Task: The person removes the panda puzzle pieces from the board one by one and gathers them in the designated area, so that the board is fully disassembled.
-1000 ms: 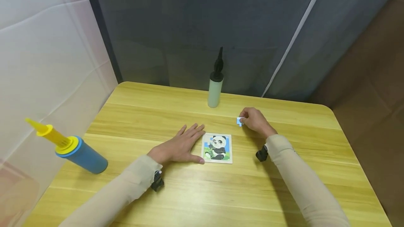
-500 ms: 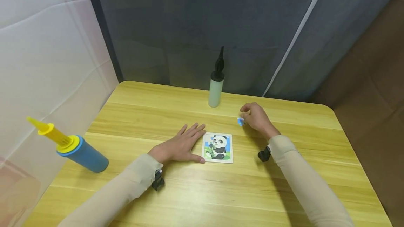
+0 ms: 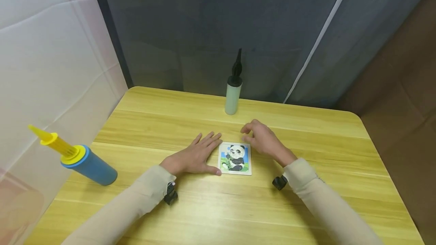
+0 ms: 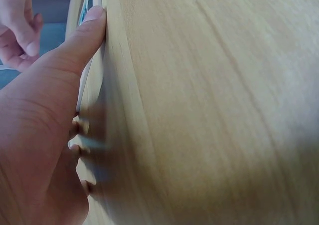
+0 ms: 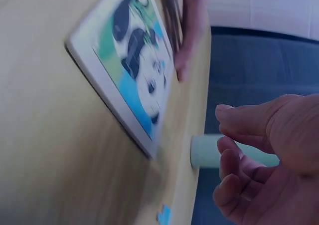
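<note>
A square panda puzzle with a pale frame [image 3: 249,158] lies flat on the table. Beside its left edge the left hand [image 3: 195,157] rests palm down with spread fingers; in the left wrist view its thumb [image 4: 92,28] touches the frame's edge. The right hand [image 3: 263,139] hovers by the puzzle's upper right corner, its fingers loosely bent and a gap between thumb and forefinger. Nothing is in its grasp in the right wrist view. A small blue piece [image 5: 164,215] lies on the table there, hidden in the head view.
A pale green pump [image 3: 232,99] with a black nozzle stands upright behind the puzzle. At the far left stands a blue and yellow pump [image 3: 93,167]. A dark curtain [image 3: 204,29] hangs behind the wooden table [image 3: 221,214].
The right hand has moved left and towards the puzzle, from beside the blue piece, which has dropped out of the head view. The left hand has stayed still.
</note>
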`<act>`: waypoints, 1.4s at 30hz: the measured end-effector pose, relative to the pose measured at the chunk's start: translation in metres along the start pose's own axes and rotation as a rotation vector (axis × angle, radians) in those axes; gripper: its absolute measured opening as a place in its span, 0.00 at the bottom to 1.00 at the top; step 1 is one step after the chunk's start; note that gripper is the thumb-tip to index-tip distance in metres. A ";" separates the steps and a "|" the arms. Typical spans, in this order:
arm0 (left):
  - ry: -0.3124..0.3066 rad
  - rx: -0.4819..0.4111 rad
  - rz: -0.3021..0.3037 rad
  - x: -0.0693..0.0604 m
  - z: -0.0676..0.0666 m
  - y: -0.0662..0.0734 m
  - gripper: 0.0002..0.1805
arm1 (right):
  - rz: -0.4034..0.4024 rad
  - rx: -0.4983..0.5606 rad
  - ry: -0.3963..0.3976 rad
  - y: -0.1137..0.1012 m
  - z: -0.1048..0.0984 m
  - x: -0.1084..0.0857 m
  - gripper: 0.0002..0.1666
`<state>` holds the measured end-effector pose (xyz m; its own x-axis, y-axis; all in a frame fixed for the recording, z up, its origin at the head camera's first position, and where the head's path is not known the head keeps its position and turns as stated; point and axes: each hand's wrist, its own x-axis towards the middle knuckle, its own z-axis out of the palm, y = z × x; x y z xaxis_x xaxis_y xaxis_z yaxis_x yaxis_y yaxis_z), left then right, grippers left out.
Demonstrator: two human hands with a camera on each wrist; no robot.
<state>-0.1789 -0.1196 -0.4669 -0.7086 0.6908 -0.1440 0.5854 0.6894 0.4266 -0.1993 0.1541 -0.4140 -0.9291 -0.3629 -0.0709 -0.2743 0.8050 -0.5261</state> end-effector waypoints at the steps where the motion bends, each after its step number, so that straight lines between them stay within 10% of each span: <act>1: 0.001 -0.004 0.002 0.000 0.000 0.000 0.63 | -0.011 -0.009 -0.012 -0.002 0.003 -0.001 0.15; 14: -0.005 0.002 -0.001 -0.004 0.002 -0.002 0.61 | -0.177 -0.050 -0.208 -0.007 0.040 -0.002 0.18; 31: 0.006 0.011 -0.005 -0.006 0.003 -0.003 0.62 | -0.119 -0.035 -0.396 -0.020 0.035 0.027 0.14; 42: 0.013 0.011 -0.008 -0.006 0.004 -0.003 0.62 | -0.100 -0.044 -0.316 -0.018 0.039 0.020 0.12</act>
<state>-0.1749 -0.1254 -0.4711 -0.7183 0.6823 -0.1362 0.5839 0.6976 0.4152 -0.2030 0.1143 -0.4395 -0.7757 -0.5637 -0.2838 -0.3773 0.7747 -0.5074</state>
